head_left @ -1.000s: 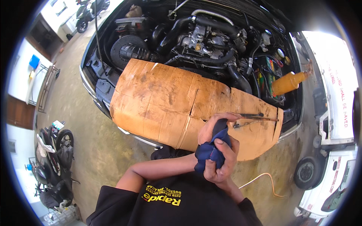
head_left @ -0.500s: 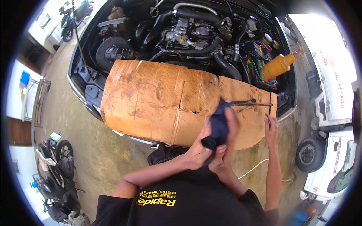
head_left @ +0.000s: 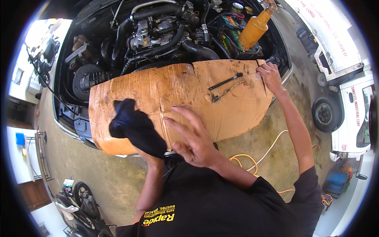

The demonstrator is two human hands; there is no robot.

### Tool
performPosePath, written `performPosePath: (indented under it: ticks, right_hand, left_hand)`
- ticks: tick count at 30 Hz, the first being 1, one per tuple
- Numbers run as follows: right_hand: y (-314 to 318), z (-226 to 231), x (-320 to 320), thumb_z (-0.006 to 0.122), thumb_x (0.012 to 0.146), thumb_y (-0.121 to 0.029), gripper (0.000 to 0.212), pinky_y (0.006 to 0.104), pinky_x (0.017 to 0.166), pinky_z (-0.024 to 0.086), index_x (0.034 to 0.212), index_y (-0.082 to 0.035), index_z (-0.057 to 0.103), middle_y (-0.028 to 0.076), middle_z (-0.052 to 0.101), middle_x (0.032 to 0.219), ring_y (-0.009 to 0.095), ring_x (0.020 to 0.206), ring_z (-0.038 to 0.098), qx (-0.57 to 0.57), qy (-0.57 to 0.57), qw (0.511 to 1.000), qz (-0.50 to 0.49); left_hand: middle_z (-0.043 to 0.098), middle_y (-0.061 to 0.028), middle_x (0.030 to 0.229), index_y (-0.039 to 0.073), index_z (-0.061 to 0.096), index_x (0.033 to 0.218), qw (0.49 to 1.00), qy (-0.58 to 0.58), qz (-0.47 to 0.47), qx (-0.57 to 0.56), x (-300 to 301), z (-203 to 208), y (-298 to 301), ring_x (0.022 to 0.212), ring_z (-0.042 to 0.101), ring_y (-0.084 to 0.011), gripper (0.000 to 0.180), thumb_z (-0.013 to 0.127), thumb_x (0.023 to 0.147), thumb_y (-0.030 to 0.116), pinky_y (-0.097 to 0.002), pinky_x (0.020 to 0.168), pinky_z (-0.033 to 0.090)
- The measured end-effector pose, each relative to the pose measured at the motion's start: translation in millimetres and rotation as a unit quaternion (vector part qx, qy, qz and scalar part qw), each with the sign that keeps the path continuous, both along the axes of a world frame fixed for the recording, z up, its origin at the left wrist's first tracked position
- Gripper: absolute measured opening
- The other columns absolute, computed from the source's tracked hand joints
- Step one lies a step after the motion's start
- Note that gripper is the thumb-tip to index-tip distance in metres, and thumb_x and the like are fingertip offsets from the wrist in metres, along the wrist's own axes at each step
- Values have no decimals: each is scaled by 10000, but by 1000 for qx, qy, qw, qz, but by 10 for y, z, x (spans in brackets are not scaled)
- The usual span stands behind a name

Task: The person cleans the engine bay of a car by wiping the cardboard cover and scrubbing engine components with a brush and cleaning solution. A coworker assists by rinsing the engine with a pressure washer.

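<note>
My left hand (head_left: 148, 156) is raised over the left part of the cardboard. A dark navy or black cloth piece (head_left: 136, 126) covers it from the wrist up; whether it is a glove or a rag is unclear, and the fingers are hidden inside. My right hand (head_left: 193, 138) hovers beside it, fingers spread and nothing in them. Stained brown cardboard (head_left: 233, 118) lies over the front edge of the car. On it rest a thin black tool (head_left: 225, 81) and a small brush-like tool (head_left: 225, 94).
Another person's hand (head_left: 270, 77) touches the cardboard's right corner. Beyond lies the open engine bay (head_left: 158, 35), with a yellow bottle (head_left: 254, 29) on the battery (head_left: 233, 43). An orange hose (head_left: 248, 158) runs along the floor. A white truck (head_left: 351, 114) stands right, a motorcycle (head_left: 85, 205) left.
My hands have come apart: the left moved left with the dark cloth over it, the right let go and opened. The view shifted right; the other person's hand moved up along the cardboard's edge.
</note>
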State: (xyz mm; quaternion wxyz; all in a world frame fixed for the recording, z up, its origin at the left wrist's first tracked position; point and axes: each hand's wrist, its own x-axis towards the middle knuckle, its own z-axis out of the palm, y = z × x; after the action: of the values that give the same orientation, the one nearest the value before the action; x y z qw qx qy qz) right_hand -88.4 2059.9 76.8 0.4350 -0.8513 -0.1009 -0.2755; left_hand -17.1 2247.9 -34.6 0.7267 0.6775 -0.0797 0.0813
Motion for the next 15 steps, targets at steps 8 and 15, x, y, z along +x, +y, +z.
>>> performPosePath:
  ticks: [8, 15]
  right_hand:
    - [-556, -599, -127, 734, 1074, -134, 264, 441, 1112, 523, 1315, -62, 816, 138, 685, 1391, 326, 1307, 630, -63, 34, 960, -271]
    - [-1027, -953, -234, 727, 1045, 6, 281, 417, 999, 551, 1297, -67, 825, 120, 668, 1210, 288, 1145, 656, -104, 29, 923, -369]
  left_hand:
    - [652, -107, 1405, -15, 504, 1643, 928, -81, 277, 235, 486, -168, 483, 1106, 696, -185, 594, 437, 1232, 409, -309, 926, 577]
    - [563, -208, 1574, -73, 475, 1619, 966, 2, 254, 47, 851, -279, 653, 1397, 571, -347, 533, 497, 1237, 298, -449, 1210, 418]
